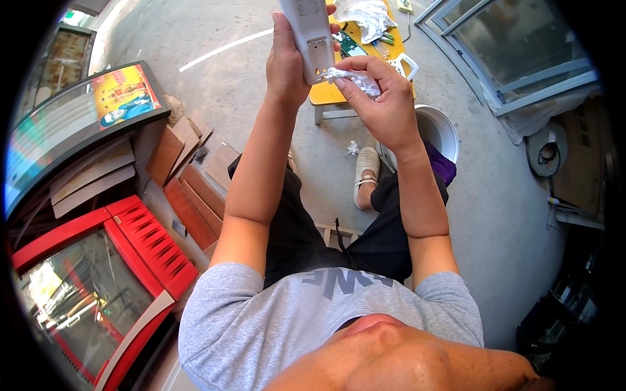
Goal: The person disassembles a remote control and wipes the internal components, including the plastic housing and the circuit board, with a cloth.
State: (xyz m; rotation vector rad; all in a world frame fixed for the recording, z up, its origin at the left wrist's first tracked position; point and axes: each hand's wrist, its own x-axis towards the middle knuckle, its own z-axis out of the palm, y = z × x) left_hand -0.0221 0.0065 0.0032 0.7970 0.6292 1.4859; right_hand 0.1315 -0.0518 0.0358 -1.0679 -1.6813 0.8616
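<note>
My left hand (pixel 285 65) grips a long white plastic casing (pixel 303 26) with a small recessed opening near its bottom end, held upright at the top of the view. My right hand (pixel 381 98) pinches a crumpled white wad (pixel 358 82), tissue-like or plastic, against the casing's lower end. Behind them stands a yellow stool (pixel 329 94) bearing a green circuit board (pixel 347 43), a crumpled white cloth (pixel 365 16), small tools and a white plastic piece (pixel 405 64).
Red-framed glass cabinet (pixel 140 247), display case (pixel 45 150) and leaning boards (pixel 195 202) at left. White bucket (pixel 443 120) with purple cloth beside my right leg. Framed glass panels (pixel 521 52) at upper right; cardboard and coiled item (pixel 546 151) at right. A small white scrap (pixel 353 147) lies on the floor.
</note>
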